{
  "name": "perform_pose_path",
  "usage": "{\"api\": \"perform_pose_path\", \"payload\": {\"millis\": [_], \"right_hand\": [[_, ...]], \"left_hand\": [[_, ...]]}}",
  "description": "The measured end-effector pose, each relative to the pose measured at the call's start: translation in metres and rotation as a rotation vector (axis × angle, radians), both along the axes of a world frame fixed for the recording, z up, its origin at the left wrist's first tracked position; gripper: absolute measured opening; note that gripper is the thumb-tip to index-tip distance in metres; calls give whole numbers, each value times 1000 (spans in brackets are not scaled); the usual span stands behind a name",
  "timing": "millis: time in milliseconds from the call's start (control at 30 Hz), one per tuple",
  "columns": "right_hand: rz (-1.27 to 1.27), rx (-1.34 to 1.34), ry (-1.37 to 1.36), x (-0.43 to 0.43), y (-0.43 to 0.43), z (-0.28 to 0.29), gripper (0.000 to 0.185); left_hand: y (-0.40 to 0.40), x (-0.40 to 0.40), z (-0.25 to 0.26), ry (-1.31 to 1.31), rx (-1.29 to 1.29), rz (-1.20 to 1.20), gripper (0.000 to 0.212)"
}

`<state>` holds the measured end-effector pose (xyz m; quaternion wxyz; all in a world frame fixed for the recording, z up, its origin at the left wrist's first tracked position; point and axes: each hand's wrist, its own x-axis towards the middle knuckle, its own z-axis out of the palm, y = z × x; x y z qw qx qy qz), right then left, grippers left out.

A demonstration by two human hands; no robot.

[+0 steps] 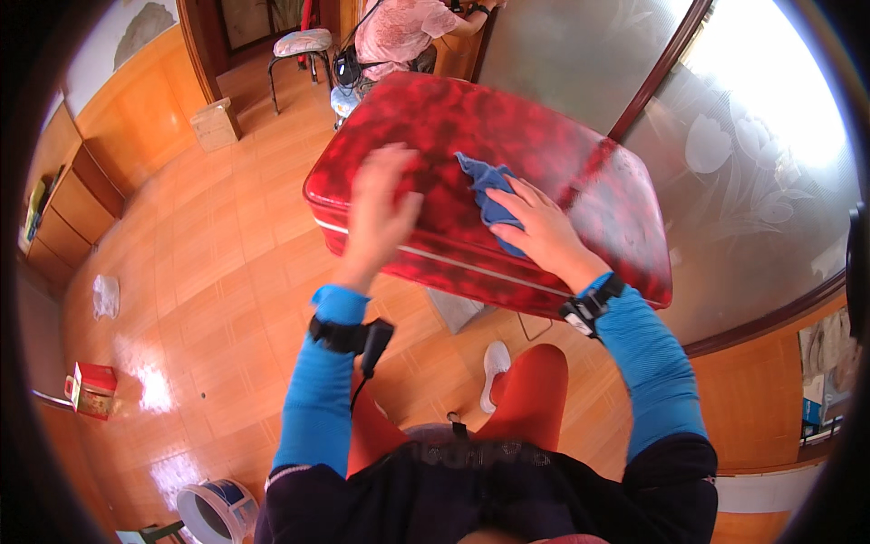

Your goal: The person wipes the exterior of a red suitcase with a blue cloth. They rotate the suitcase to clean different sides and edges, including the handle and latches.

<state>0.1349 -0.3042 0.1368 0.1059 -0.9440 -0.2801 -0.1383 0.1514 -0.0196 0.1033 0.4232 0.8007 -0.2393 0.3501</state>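
A large, glossy red mottled case, much like a hard-shell suitcase, lies flat before me with a pale trim line along its near side. My right hand rests on a crumpled blue cloth on the case's top, a little right of centre. Part of the cloth is hidden under my fingers and palm. Over the left part of the case is my left hand, blurred, thumb apart from the fingers and nothing in it. I cannot tell whether it touches the surface.
Beyond the case sits a person in a pink top, near a padded stool. Frosted glass panels border the right. On the floor are a cardboard box, a red carton, a plastic bag and a bucket.
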Motion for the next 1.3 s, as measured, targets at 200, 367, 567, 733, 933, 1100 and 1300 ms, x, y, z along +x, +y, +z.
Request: {"api": "perform_pose_path", "payload": {"millis": [200,367,567,733,933,1100,1300], "right_hand": [[-255,-58,-63,93,-159,-23,37],[-846,291,249,171,-206,-39,54],[-692,566,850,289,-173,-18,24],[-574,325,491,388,-66,-8,27],[96,173,366,357,148,-1,63],[526,-105,280,235,207,12,54],[434,-75,261,345,193,17,50]], "left_hand": [[97,19,-84,164,-316,548,68],[102,20,-129,331,-904,-38,72],[79,21,-119,302,-880,68,70],[66,26,-122,298,-760,122,83],[74,27,-127,305,-718,122,89],[83,24,-132,304,-669,160,93],[85,21,-130,343,-658,94,94]]}}
